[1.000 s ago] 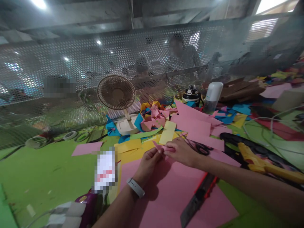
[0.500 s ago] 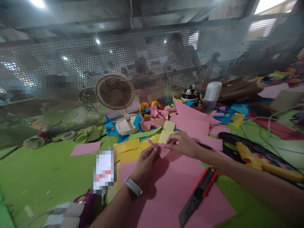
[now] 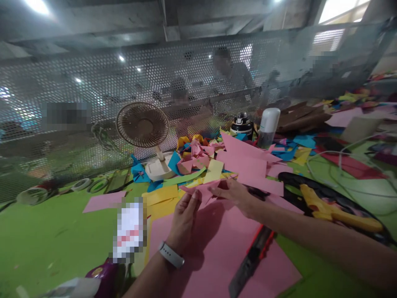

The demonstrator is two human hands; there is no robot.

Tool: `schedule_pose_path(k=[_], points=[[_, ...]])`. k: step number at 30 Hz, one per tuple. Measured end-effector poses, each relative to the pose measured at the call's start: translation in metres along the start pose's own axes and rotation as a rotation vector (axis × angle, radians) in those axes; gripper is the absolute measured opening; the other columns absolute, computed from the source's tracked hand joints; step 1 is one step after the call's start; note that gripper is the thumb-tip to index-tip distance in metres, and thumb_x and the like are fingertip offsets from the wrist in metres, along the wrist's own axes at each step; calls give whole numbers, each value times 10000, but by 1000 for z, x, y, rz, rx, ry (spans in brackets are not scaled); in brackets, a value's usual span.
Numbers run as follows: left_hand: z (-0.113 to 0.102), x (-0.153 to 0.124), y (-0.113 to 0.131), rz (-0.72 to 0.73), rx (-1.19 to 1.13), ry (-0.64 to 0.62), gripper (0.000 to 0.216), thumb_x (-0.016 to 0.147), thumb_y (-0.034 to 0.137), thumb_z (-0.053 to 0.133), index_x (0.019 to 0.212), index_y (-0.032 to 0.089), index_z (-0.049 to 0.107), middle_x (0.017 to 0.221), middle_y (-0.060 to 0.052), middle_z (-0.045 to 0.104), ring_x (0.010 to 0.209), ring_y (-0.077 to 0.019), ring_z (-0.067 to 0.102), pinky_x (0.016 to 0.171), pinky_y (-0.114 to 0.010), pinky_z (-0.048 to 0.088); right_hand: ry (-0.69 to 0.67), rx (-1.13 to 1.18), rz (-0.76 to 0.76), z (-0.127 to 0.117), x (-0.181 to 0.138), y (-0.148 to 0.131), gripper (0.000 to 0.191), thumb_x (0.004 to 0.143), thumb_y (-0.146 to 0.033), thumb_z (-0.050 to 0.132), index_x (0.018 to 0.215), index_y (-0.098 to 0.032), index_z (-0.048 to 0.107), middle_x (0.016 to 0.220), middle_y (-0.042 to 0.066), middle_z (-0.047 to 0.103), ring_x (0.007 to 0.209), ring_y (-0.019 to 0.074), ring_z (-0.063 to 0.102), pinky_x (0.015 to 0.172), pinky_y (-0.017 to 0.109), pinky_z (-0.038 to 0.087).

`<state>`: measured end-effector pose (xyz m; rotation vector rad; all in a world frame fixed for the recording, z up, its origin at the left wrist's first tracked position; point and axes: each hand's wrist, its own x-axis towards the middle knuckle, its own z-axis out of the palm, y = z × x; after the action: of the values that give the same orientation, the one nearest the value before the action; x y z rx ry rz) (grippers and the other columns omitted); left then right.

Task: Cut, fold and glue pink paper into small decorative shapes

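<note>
Over the large pink sheet point(image 3: 226, 244), both hands point(image 3: 185, 213) point(image 3: 238, 195) pinch a pink paper piece point(image 3: 204, 191), partly hiding it.

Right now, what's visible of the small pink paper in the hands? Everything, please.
The small pink paper looks thin and matte, apparently folded, its left end narrowing toward a point. It is held up at a slant over the far part of the large pink sheet. The left fingers pinch its left part; the right fingers are at its right side, partly hiding it. Its fold lines are too blurred to count.
</note>
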<state>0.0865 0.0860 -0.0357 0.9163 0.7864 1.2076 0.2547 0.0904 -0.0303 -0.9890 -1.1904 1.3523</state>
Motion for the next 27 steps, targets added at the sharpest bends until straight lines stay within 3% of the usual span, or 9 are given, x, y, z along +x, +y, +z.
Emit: schedule_pose_path(k=[3, 7, 11, 19, 27], points=[[4, -4, 1, 18, 55, -61, 196, 725, 313, 718, 817, 147, 672, 827, -25, 660, 781, -120, 591, 776, -227, 465, 11, 156, -3, 9, -3, 8, 406, 581, -513, 754, 698, -143, 635, 659, 18, 642, 656, 150, 586, 705, 301, 448], [2, -4, -1, 47, 70, -103, 182, 774, 306, 671, 865, 149, 662, 873, -39, 660, 832, -137, 590, 811, -250, 455, 74, 168, 0, 8, -2, 10, 399, 555, -507, 770, 618, -145, 613, 586, 5, 614, 600, 140, 563, 689, 305, 436], [0, -3, -4, 49, 95, -74, 181, 777, 327, 665, 823, 153, 653, 796, -11, 646, 714, -104, 573, 700, -210, 452, 106, 123, -13, 6, -1, 10, 382, 548, -489, 777, 581, -150, 605, 566, -7, 600, 588, 127, 543, 669, 286, 419], [-1, 1, -3, 31, 16, -66, 190, 750, 318, 695, 853, 161, 670, 815, -19, 662, 755, -126, 603, 737, -233, 467, 53, 178, -62, 7, -3, 10, 386, 651, -538, 694, 651, -154, 651, 623, 13, 627, 637, 147, 572, 730, 312, 428], [2, -2, -4, 26, -4, -56, 161, 783, 292, 663, 885, 167, 670, 867, -21, 674, 795, -123, 613, 752, -221, 472, 61, 392, -55, 12, -2, 14, 240, 689, -426, 700, 755, -199, 660, 756, 17, 660, 775, 185, 611, 800, 333, 435]])
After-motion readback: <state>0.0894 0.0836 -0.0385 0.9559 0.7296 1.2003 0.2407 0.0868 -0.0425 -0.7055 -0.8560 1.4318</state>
